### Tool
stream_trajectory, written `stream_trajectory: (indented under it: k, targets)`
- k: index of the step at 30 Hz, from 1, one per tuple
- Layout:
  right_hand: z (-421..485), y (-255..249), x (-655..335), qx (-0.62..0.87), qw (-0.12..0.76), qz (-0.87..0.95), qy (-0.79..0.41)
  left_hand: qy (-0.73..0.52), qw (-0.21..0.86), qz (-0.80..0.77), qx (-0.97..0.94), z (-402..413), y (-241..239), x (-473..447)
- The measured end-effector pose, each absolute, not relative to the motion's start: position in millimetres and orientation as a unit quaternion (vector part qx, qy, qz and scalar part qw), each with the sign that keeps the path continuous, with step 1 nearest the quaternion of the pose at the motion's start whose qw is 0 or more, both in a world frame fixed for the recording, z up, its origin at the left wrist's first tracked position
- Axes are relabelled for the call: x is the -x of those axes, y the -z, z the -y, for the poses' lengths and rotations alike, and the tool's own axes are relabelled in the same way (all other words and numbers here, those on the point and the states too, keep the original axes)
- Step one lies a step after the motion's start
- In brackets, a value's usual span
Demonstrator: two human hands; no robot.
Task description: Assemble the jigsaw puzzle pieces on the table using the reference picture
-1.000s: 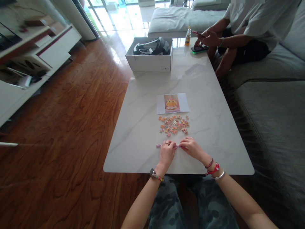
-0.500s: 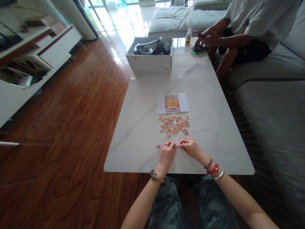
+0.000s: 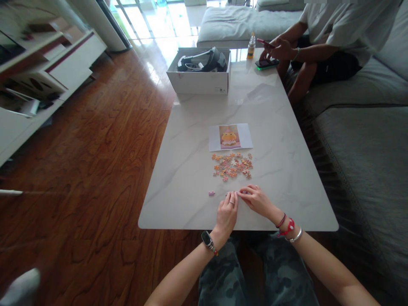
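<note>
My left hand [image 3: 227, 211] lies palm down near the table's front edge. Its fingertips press together on small pink puzzle pieces, which they mostly cover. Close to its right, my right hand [image 3: 257, 200] is closed, fingers bent and pinching at a pink puzzle piece that shows only in part. A separate small pink puzzle piece [image 3: 211, 193] rests to the left of my left hand, touched by neither. Beyond both hands spreads a loose pile of orange and pink puzzle pieces [image 3: 232, 165]. Behind the pile lies a creased paper sheet [image 3: 245, 135] printed with a yellow cartoon figure.
On the white marbled table [image 3: 185, 170], an open white box [image 3: 199, 83] holds a dark headset. A bottle [image 3: 251, 47] and a phone [image 3: 267, 64] stand by the far right corner. A person [image 3: 344, 34] sits on the grey sofa [image 3: 366, 140]. Something white [image 3: 22, 284] appears at lower left.
My left hand has slid right, toward my right hand, uncovering a gap beside the leftmost pink piece. My right hand has barely moved. A white shape has entered at lower left.
</note>
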State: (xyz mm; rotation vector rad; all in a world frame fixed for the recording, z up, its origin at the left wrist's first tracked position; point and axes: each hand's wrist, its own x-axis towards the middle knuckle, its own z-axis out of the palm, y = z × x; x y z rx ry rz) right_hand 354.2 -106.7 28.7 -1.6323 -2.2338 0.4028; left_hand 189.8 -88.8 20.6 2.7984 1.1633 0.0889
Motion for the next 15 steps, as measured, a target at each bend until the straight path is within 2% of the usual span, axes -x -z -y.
stream_trajectory:
  k: [6,15]
  targets:
    - [119,-21,-360,0.632,0.233,0.727,-0.134,-0.044,0.056,-0.394,-0.916,92,-20,-191]
    - [111,-25,-360,0.667,0.214,0.698,-0.146,-0.057,0.076,-0.408,-0.908,93,-22,-190]
